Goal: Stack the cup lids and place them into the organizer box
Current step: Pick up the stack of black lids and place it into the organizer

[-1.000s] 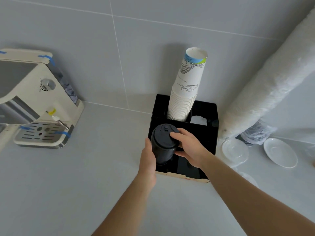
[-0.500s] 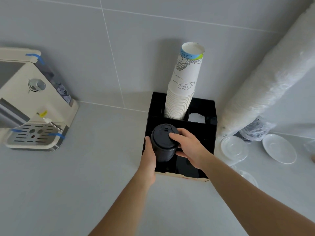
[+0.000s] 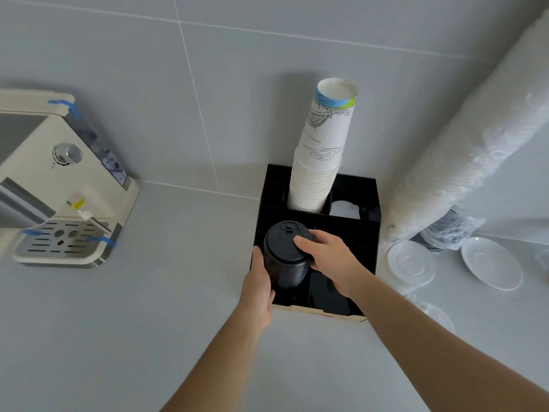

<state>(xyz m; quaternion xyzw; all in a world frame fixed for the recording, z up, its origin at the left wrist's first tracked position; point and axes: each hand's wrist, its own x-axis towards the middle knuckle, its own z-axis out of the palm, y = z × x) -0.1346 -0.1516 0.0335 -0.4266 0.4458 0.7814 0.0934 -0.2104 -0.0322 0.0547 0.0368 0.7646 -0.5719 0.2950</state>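
A stack of black cup lids [image 3: 283,257] stands upright in the front left compartment of the black organizer box [image 3: 367,254]. My left hand [image 3: 260,282] cups the stack's left side. My right hand [image 3: 329,263] wraps its right side, with the thumb lying across the top lid. The stack's base is hidden inside the box. White lids [image 3: 344,209] lie in a back compartment.
A tall stack of white paper cups [image 3: 319,171] rises from the box's back compartment. A cream coffee machine [image 3: 64,185] stands at the left. At the right, a long wrapped sleeve of white lids [image 3: 463,150] leans on the wall above two white saucers [image 3: 491,263].
The stack of black lids has sunk slightly lower into the front left compartment, with both hands still on it. The camera view shifted a little.
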